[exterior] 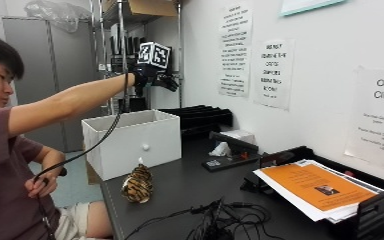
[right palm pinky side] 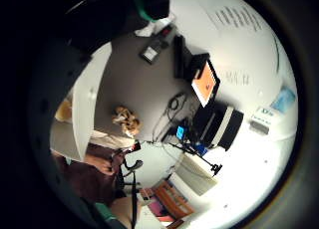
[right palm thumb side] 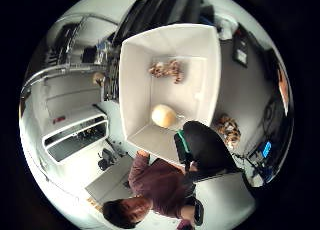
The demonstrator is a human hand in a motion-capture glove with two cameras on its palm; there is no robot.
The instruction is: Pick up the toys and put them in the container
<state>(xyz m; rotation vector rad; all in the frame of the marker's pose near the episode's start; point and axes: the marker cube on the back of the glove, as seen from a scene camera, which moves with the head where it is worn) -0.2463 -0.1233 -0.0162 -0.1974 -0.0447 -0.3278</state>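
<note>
My gloved right hand (exterior: 155,77) is raised high above the white container (exterior: 132,142), fingers stretched out and holding nothing. In the thumb side view the container (right palm thumb side: 135,90) lies open below the palm. Inside it are a striped tiger toy (right palm thumb side: 167,70) and a round cream toy (right palm thumb side: 163,115). A second striped tiger toy (exterior: 137,184) stands on the dark table just in front of the container, outside it; it also shows beside the container's wall as the tiger toy (right palm thumb side: 229,130) and the tiger toy (right palm pinky side: 127,119).
A tangle of black cables (exterior: 212,220) lies on the table's near part. A black paper tray with an orange sheet (exterior: 312,187) sits at the right, a black desk tool (exterior: 228,160) mid-table, black trays (exterior: 198,117) by the wall. The person's bare hand (exterior: 42,185) holds a cable.
</note>
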